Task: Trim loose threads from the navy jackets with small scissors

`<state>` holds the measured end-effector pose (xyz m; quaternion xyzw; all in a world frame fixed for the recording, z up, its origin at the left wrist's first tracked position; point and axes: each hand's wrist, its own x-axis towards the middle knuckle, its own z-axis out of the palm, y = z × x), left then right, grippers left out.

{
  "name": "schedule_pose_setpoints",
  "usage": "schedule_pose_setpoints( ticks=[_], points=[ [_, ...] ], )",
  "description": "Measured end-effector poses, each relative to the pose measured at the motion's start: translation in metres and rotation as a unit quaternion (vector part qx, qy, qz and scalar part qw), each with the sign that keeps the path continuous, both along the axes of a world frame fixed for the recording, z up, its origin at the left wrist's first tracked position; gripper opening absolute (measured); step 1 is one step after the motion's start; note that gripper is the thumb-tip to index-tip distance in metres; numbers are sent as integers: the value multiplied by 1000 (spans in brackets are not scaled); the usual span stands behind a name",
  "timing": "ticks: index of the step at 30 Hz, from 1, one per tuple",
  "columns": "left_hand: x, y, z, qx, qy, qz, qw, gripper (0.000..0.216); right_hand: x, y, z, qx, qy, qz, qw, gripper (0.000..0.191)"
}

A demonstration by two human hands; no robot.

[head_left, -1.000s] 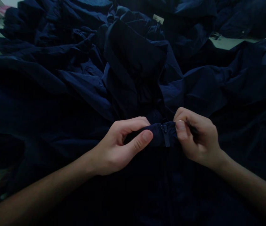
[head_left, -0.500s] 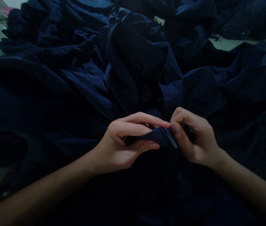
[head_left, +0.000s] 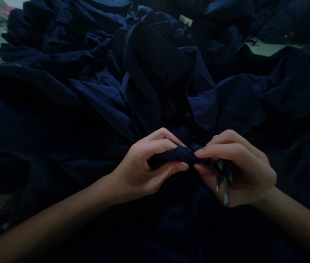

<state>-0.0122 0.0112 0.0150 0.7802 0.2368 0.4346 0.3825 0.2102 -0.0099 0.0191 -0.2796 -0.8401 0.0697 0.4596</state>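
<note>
The dark blue garment [head_left: 144, 98] lies spread in loose folds across the middle of the view, and a bunched fold [head_left: 172, 156] of it is raised between the person's two hands. The left hand [head_left: 144, 166] grips this fold, thumb below and fingers above. The right hand [head_left: 245, 171] pinches its other end between thumb and fingertips, just beside the left fingertips. A small metal tool [head_left: 226, 182] is also tucked in the right hand, its two pointed tips aimed down and apart. Beyond the hands, more dark blue cloth [head_left: 69, 22] is heaped, with a pale label [head_left: 186, 20] near the top. A pale surface [head_left: 263, 49] shows at upper right; a blurred pink thing [head_left: 4, 12] sits at upper left.
</note>
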Motion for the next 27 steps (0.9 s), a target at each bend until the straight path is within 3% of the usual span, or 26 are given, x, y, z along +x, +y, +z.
schedule_pose_setpoints(
  ticks=[5, 13, 18, 23, 27],
  points=[
    [1, 0, -1, -19, -6, 9, 1000, 18, 0, 2, 0, -16, -7, 8, 1000, 20],
    [1, -1, 1, -25, -12, 19, 999, 16, -1, 1, 2, -27, -8, 3, 1000, 19],
    [0, 0, 0, -47, -52, -6, 998, 13, 1, 5, 1, -42, 24, -52, 997, 17],
    [-1, 1, -3, -104, -69, 6, 992, 12, 4, 8, 2, -77, 4, -19, 997, 30],
    [-1, 2, -5, -134, -58, 6, 989, 12, 3, 8, 1, -81, 3, -32, 996, 36]
  ],
)
